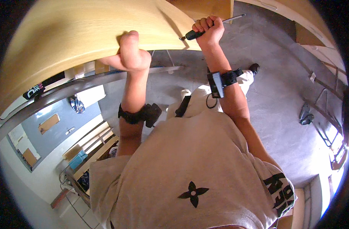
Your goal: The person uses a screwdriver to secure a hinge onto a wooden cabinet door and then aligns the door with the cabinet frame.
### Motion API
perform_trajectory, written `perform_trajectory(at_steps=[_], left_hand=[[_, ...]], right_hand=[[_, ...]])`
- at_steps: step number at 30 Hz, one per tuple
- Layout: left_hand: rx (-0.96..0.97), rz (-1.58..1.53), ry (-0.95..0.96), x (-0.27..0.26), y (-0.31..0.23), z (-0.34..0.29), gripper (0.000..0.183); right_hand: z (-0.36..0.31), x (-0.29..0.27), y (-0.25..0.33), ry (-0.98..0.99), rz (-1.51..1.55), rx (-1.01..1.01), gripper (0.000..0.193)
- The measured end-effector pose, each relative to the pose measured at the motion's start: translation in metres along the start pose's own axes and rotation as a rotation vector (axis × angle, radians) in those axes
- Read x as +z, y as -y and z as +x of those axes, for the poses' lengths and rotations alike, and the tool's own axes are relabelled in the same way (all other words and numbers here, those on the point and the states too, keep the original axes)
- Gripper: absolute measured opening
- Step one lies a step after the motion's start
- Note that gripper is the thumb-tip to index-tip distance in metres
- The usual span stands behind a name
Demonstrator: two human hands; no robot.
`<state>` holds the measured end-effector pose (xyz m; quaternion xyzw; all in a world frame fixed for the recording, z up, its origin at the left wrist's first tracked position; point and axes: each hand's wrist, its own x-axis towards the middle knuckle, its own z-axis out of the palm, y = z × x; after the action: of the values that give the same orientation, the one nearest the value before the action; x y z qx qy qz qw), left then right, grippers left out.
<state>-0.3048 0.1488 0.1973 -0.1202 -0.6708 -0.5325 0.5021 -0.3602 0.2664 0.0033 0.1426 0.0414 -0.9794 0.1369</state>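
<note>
A pale wooden panel [86, 30] spans the upper left, its front edge curving toward me. My left hand [133, 53] grips that edge, thumb on top and fingers tucked underneath, partly hidden. In my closed right hand [209, 31], a screwdriver [192, 35] lies with its black handle end toward the panel. Its metal shaft points away to the upper right, over the floor. Just beyond the handle end, a small dark fitting [182, 38] sits near the panel's right corner. I cannot tell whether handle and fitting touch.
Under the panel runs a grey metal bar [79, 86]. Another wooden board [216, 9] stands behind the panel's right end. Wooden units with drawers [315, 28] line the far right. A black shoe [306, 114] lies on the grey floor [273, 99]; a wooden bench [92, 152] is at lower left.
</note>
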Motion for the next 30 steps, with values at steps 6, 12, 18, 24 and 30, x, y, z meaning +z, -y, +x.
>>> perform_trajectory(at_steps=[6,12,18,24,30], left_hand=[[-0.058,-0.016,-0.021,-0.010,-0.008,0.003,0.035],[-0.038,0.014,0.050,-0.025,-0.006,0.007,0.043],[0.010,0.000,0.026,-0.037,-0.002,0.009,0.056],[-0.038,0.108,0.054,-0.038,-0.007,0.003,0.055],[-0.053,0.107,0.050,-0.034,-0.010,0.006,0.052]], right_hand=[[-0.017,0.052,0.061,-0.214,-0.250,-0.401,0.030],[-0.012,0.035,0.036,-0.455,-0.251,-0.421,0.030],[-0.007,0.002,0.015,0.014,-0.041,-0.270,0.031],[-0.019,0.006,-0.028,-0.087,-0.052,-0.117,0.033],[-0.014,0.002,-0.036,-0.053,-0.118,-0.142,0.033]])
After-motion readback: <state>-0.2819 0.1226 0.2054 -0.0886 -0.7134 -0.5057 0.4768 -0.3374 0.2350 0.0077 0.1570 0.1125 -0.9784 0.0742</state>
